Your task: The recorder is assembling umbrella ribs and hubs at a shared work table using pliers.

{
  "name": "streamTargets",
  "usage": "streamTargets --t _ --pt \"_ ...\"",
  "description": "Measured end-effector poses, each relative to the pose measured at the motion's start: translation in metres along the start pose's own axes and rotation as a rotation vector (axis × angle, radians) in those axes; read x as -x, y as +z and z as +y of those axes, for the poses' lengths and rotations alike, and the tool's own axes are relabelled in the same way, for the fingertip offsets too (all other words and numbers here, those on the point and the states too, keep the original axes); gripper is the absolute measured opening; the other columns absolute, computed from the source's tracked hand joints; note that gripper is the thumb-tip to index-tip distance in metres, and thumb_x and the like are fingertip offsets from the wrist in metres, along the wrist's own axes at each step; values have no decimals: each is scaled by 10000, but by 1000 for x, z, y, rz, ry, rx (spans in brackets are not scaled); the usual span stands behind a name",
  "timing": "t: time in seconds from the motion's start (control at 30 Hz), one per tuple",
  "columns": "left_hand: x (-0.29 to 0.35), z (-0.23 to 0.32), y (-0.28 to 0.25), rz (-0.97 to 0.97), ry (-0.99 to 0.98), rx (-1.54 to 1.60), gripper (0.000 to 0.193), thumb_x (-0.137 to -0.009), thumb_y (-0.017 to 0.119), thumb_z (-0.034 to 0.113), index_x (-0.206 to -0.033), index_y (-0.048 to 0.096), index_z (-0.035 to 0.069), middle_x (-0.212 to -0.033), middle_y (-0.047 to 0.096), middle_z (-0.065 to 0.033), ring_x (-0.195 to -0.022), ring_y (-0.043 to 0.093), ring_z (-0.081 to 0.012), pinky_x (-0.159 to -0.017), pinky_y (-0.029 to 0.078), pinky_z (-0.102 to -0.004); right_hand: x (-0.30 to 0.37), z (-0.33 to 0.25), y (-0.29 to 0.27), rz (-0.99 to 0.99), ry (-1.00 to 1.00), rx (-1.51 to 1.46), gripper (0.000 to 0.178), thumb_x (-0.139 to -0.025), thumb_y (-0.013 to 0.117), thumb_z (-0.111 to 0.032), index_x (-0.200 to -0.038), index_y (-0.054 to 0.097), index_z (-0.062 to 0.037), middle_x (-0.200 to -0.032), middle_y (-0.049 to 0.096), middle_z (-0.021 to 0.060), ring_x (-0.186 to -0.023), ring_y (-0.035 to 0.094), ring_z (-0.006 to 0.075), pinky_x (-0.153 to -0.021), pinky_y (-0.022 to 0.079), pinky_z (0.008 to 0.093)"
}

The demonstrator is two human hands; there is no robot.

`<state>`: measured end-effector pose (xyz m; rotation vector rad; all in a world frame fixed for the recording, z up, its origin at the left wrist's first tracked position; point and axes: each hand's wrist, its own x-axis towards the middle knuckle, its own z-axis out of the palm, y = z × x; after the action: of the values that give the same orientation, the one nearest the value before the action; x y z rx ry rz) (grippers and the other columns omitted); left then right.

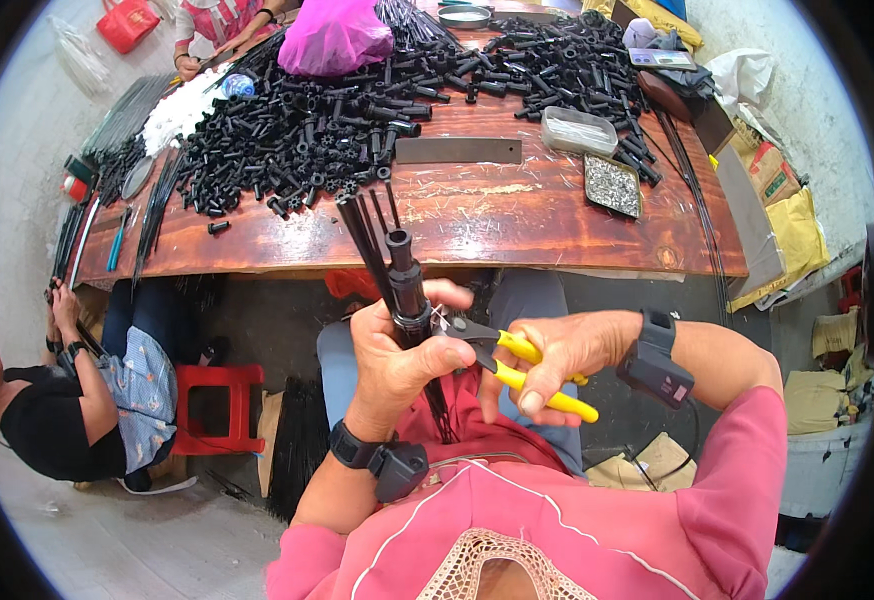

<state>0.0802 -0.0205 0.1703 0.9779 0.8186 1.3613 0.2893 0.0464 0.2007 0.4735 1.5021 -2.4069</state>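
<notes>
Left fingers [445,353] around black tubes [409,292], right fingers [539,388] gripping yellow-handled pliers [509,376], both seemingly clear of table edge [577,262]

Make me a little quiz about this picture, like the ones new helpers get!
1. Pick one. What colour are the handles of the pliers in the right hand?
A. Red
B. Yellow
C. Blue

2. True or false? The red stool is on the left side of the person in the pink top.

3. Short answer. What does the left hand hold in its fingers?

Key:
1. B, yellow.
2. True.
3. A black tubular piece, upright, with thin black rods beside it.
</notes>
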Motion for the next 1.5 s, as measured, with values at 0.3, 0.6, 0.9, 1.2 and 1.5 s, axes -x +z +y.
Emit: streamTargets --t 0.3,0.6,0.9,1.2,1.5 --pt "-3 -2 -5 40 125 -157 487 -664 875 133 -1085 665 5 -772 617 35 -654 538 -31 -595 431 -192 22 -10 5 963 -441 1593 396 -845 688 -377 -965 568 -20 -638 561 144 -598 597 339 -532 452 397" --pt "-5 -5 -4 74 149 -144 467 -697 855 266 -984 637 -30 -700 595 -2 -534 504 -48 -476 382 -191 2 -4 23 975 -77 1375 419 -681 700 -257 -917 535 47 -710 622 270 -717 642 390 -590 499 460" --pt "-19 6 2 163 -112 8 1012 -888 102 781 -845 682 -48 -416 384 3 -328 316 -104 -340 276 -246 4 -15 17 816 -118 1116 411 -766 657 -134 -1117 500 13 -977 565 233 -927 567 407 -786 440 478" --pt "-14 2 2 241 -83 -6 991 -894 126 774 -862 684 -44 -412 383 6 -327 314 -105 -338 266 -247 -16 0 25 1207 -203 1622 279 -759 679 -123 -964 523 -13 -808 563 138 -747 575 320 -671 455 406" --pt "-12 7 4 173 -104 -16 983 -897 128 770 -912 683 -41 -408 365 17 -323 302 -96 -334 265 -242 -7 -6 24 1149 -193 1510 201 -740 659 -97 -863 531 -4 -715 593 166 -702 635 339 -618 499 459"
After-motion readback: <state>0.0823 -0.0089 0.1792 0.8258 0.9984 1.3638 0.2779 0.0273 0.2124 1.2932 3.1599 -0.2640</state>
